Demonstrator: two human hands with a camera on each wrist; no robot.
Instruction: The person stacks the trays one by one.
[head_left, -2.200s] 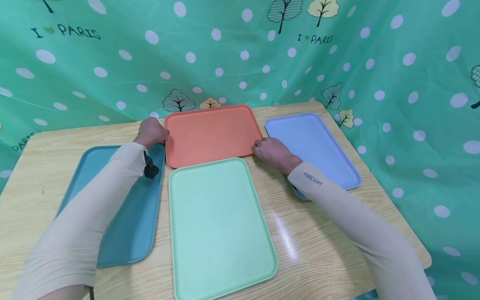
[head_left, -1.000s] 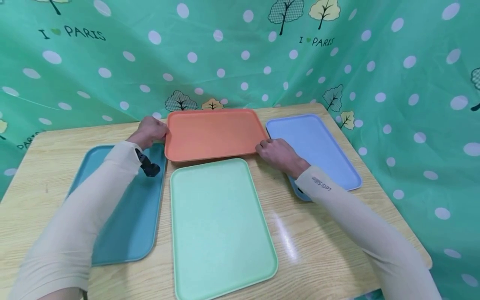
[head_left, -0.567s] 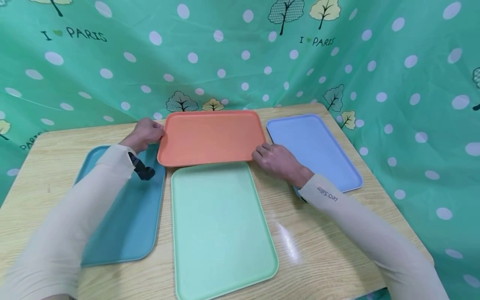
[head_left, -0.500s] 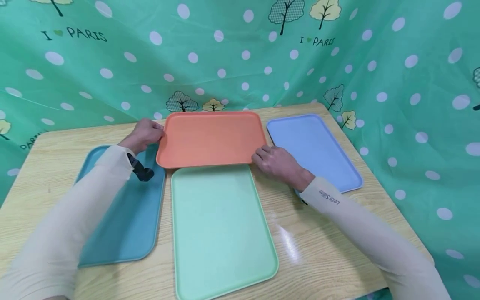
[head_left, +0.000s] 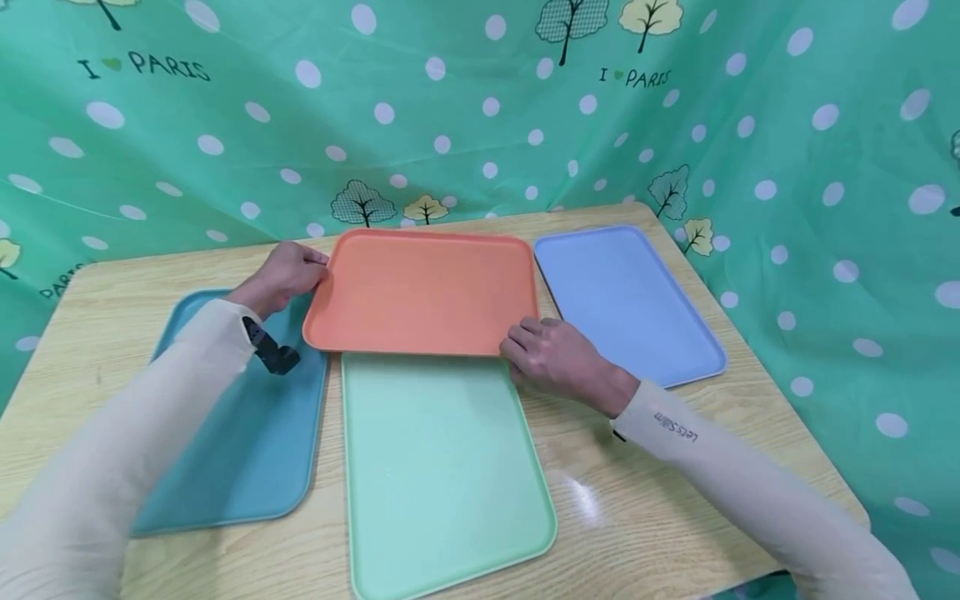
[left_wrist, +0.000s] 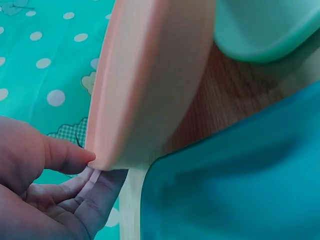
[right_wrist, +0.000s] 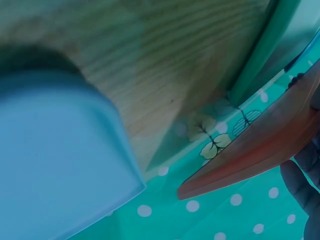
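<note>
An orange tray [head_left: 423, 292] is held between both hands, raised off the table in the left wrist view. My left hand [head_left: 281, 275] pinches its left short edge, thumb on the rim and fingers beneath. On the right side, my right hand [head_left: 551, 358] grips the near right part of the rim. The orange tray overlaps the far end of a mint green tray [head_left: 446, 475] in the head view. A teal tray [head_left: 247, 433] lies under the left forearm. To the right, a periwinkle blue tray [head_left: 630, 300] lies close beside the right hand.
The trays stand on a light wood table [head_left: 630, 500]. A green polka-dot cloth [head_left: 450, 108] hangs along the back and right sides of the table. The left sleeve [head_left: 120, 467] crosses over the teal tray.
The orange tray has come nearer and now covers the far edge of the mint green tray. Both hands moved toward the wearer with it, keeping their grip. The other trays stayed put.
</note>
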